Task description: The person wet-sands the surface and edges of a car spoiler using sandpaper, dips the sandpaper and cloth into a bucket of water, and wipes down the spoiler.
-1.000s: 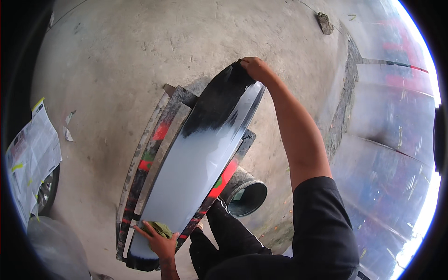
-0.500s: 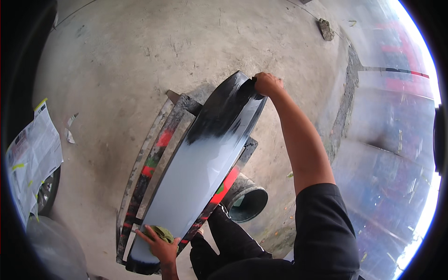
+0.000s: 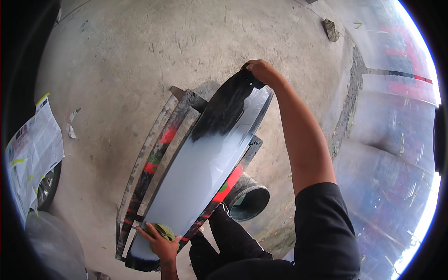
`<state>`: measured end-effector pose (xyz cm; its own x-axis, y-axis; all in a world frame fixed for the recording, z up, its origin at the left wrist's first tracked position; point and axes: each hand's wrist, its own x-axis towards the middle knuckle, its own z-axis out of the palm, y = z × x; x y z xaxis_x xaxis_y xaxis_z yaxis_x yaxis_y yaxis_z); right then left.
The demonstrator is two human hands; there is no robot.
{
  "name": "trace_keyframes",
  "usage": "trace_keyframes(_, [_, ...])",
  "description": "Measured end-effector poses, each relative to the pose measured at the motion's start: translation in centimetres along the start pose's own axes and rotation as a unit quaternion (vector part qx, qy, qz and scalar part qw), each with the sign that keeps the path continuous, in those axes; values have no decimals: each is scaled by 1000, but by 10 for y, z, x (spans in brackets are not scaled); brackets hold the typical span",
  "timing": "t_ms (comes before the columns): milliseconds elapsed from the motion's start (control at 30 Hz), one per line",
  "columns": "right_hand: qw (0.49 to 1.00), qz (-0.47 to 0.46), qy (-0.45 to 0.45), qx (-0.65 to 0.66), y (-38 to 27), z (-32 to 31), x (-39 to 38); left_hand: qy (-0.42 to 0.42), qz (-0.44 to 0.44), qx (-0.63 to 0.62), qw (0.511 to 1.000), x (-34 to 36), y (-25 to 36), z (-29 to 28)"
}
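Observation:
A long, curved panel [image 3: 186,172], like a vehicle bumper, lies slantwise in front of me. Its middle is pale grey, and a streaky black coating [image 3: 219,109] covers most of its far end. My right hand [image 3: 261,71] is closed at the far tip around a small black pad, mostly hidden under the fingers. At the near end, my left hand [image 3: 163,245] presses a crumpled green cloth [image 3: 161,231] against the panel, thumb and fingers spread around it. The near tip of the panel is black as well.
A paint-spattered stand [image 3: 156,154] carries the panel. Beside my legs lies a dark bucket [image 3: 249,203] on its side. Printed paper [image 3: 35,144] hangs by a wheel [image 3: 46,189] at left. Clear sheeting [image 3: 392,140] runs along the right; a stone [image 3: 331,30] sits near it.
My right hand has slid up and left around the panel's far tip, and black now covers more of that end. My left hand stays on the green cloth at the near end.

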<state>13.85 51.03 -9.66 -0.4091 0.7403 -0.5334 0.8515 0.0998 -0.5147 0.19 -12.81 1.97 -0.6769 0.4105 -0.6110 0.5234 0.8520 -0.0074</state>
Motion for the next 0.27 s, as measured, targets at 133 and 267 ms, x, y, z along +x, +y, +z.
trace_keyframes(133, [956, 15, 8, -294, 62, -5, 12, -13, 2, -9, 1000, 3, 7, 3])
trace_keyframes(267, [949, 50, -23, -310, 64, -12, 39, -26, -8, -30, 999, 1, 12, 2])
